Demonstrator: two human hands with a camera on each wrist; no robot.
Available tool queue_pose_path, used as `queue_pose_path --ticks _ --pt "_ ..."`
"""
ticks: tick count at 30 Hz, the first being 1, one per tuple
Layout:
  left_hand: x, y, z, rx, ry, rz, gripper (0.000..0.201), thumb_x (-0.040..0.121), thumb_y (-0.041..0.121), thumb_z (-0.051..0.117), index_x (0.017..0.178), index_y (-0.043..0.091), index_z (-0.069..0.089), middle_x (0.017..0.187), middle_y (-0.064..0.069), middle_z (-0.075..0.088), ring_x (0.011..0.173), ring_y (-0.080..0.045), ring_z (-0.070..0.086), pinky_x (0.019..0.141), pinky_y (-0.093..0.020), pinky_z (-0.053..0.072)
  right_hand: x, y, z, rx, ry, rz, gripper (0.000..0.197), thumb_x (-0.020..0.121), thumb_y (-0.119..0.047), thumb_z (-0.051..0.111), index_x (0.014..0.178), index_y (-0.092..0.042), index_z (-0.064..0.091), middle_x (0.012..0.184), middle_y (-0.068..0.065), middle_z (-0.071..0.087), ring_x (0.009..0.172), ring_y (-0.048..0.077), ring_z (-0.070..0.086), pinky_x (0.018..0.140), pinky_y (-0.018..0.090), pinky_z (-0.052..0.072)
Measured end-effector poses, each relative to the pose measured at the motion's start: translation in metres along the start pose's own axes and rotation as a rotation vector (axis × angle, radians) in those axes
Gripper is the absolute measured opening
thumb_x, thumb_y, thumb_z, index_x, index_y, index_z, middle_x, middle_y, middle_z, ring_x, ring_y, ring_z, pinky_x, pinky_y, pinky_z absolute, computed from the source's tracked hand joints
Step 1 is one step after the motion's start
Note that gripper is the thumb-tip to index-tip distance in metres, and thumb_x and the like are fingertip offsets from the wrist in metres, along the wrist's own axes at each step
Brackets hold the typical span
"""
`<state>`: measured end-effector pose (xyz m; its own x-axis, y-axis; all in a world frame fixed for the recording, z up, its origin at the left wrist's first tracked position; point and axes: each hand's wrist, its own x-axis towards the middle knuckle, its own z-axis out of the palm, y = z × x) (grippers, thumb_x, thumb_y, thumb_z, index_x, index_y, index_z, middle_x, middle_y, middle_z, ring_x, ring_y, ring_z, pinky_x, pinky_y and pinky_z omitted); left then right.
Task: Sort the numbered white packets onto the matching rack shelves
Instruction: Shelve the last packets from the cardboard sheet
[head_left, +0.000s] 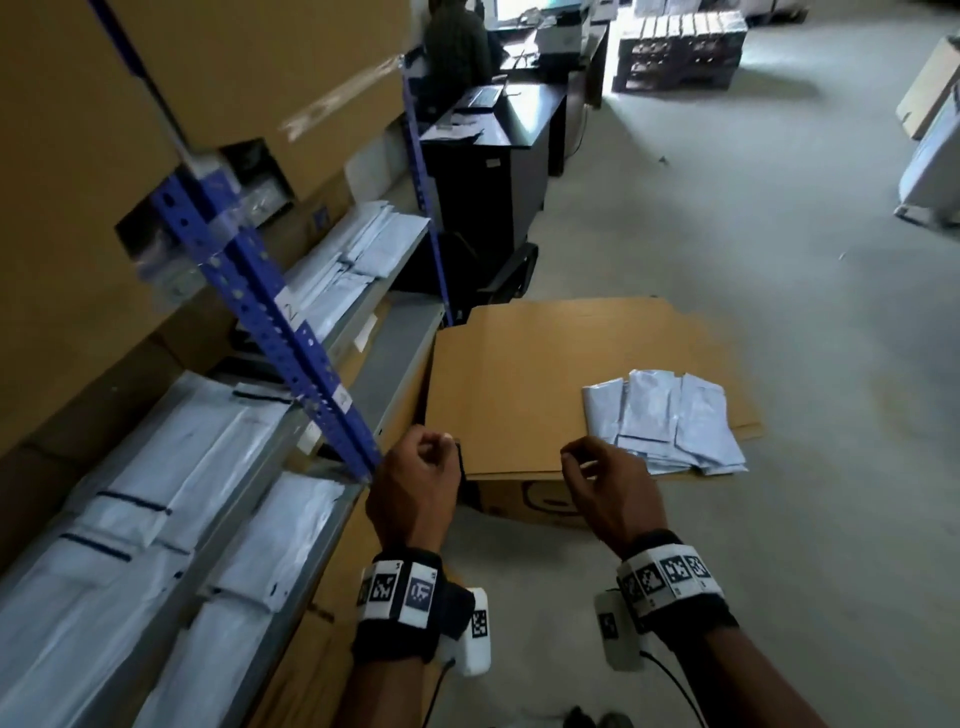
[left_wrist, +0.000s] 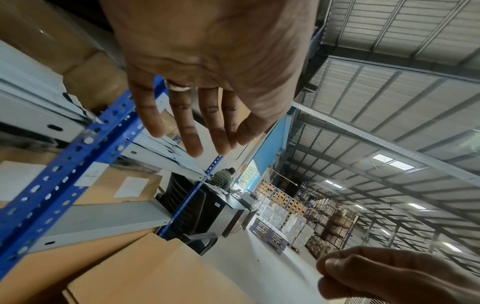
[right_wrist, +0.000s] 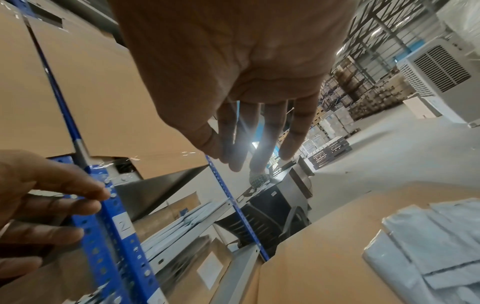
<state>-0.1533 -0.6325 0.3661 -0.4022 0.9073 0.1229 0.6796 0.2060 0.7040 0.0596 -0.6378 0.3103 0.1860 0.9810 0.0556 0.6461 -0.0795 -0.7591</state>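
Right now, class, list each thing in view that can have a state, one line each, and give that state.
left hand: empty, fingers loosely curled, beside the rack upright.
right hand: empty, fingers relaxed, above the cardboard box.
loose packets: unsorted, overlapping on the cardboard box.
shelved packets: lying flat on the shelves.
blue rack upright: labelled 2.

White packets (head_left: 670, 421) in thin plastic film, crinkled, faintly glossy, lie on matt brown corrugated cardboard (head_left: 530, 384), smooth-faced. The rack upright (head_left: 270, 306) is blue painted metal, punched with holes, a slight sheen to it; a paper label (right_wrist: 124, 225) is stuck on. Shelf edges (head_left: 363, 358) look like grey painted steel, satin. Boxes above (head_left: 218, 67) are plain cardboard with shiny clear tape. Floor (head_left: 779, 260) is dull, pale concrete.
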Motion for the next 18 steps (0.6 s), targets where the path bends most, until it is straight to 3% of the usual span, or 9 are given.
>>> queue_pose_path --ticks 3,6,11,15,18 --pt "-0.014 0.023 0.027 -0.021 -0.002 0.003 0.012 0.094 0.038 0.06 0.092 0.028 0.067 0.089 0.016 0.063 0.082 -0.011 0.057 0.068 -0.027 0.04 0.012 0.026 -0.031 -0.005 0.04 0.01 0.007 0.094 -0.039 0.063 0.094 -0.035 0.069 0.082 -0.019 0.07 0.077 0.001 0.068 0.061 0.025 0.049" --pt "-0.026 0.042 0.051 -0.022 -0.021 0.004 0.013 0.094 0.039 0.06 0.092 0.028 0.067 0.088 0.016 0.06 0.084 -0.012 0.056 0.069 -0.028 0.039 0.015 0.053 -0.054 -0.002 0.064 0.059 0.008 0.093 -0.04 0.062 0.096 -0.036 0.069 0.084 -0.019 0.07 0.078 -0.001 0.067 0.064 0.025 0.049" --pt "-0.039 0.068 0.083 0.014 -0.067 0.047 0.015 0.094 0.039 0.06 0.09 0.027 0.068 0.086 0.016 0.063 0.078 -0.011 0.057 0.062 -0.024 0.038 0.013 0.095 -0.08 0.026 0.095 0.169 0.008 0.092 -0.041 0.063 0.092 -0.037 0.07 0.085 -0.017 0.072 0.08 0.003 0.068 0.072 0.03 0.055" --pt "-0.035 0.085 0.106 0.028 -0.116 0.082 0.014 0.094 0.033 0.062 0.088 0.023 0.069 0.084 0.014 0.064 0.067 -0.003 0.051 0.052 -0.017 0.029 0.015 0.121 -0.091 0.023 0.164 0.217 0.007 0.092 -0.035 0.066 0.093 -0.033 0.072 0.096 -0.009 0.071 0.09 0.013 0.066 0.074 0.032 0.051" --pt "-0.025 0.1 0.134 0.015 -0.159 0.066 0.012 0.093 0.032 0.063 0.085 0.023 0.068 0.083 0.014 0.063 0.075 -0.009 0.054 0.058 -0.023 0.032 0.02 0.144 -0.096 0.008 0.192 0.269 0.005 0.092 -0.035 0.066 0.092 -0.034 0.071 0.097 -0.011 0.07 0.091 0.014 0.066 0.074 0.033 0.051"
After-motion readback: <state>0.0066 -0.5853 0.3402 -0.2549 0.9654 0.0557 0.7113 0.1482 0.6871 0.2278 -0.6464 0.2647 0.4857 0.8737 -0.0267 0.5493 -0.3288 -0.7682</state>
